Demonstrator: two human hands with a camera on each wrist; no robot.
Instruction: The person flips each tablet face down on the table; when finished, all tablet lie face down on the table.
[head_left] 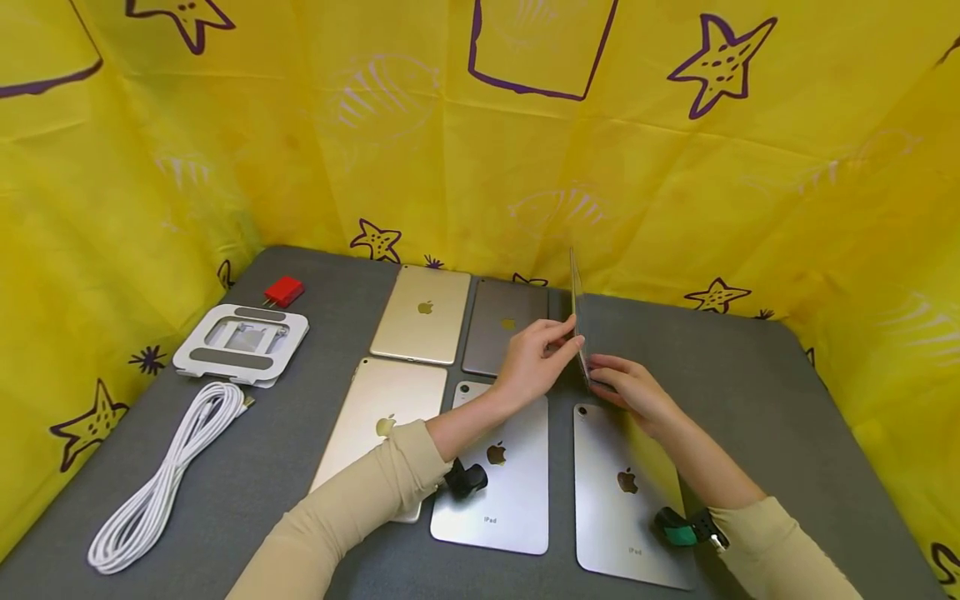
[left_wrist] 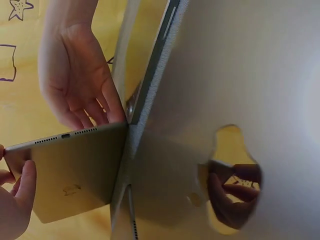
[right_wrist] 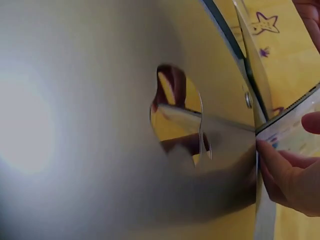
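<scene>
A thin tablet (head_left: 578, 325) stands on its edge, nearly upright, at the table's middle right. My left hand (head_left: 536, 358) pinches it near its upper near corner, between thumb and fingers. My right hand (head_left: 633, 392) touches its screen side low down with extended fingers. In the left wrist view the tablet (left_wrist: 75, 175) shows its back and port edge, with the right hand (left_wrist: 82, 75) partly hidden behind it. The screen side of the tablet (right_wrist: 295, 125) faces the right hand (right_wrist: 295, 180) in the right wrist view. Below the hands lie two silver tablets (head_left: 491, 475) (head_left: 630, 500).
Two gold tablets (head_left: 420, 312) (head_left: 397, 400) and a grey tablet (head_left: 498, 312) lie face down. To the left are a red charger plug (head_left: 284, 291), a folded white stand (head_left: 225, 354) and a coiled white cable (head_left: 161, 492). A yellow patterned cloth (head_left: 450, 150) hangs behind the grey table (head_left: 787, 450).
</scene>
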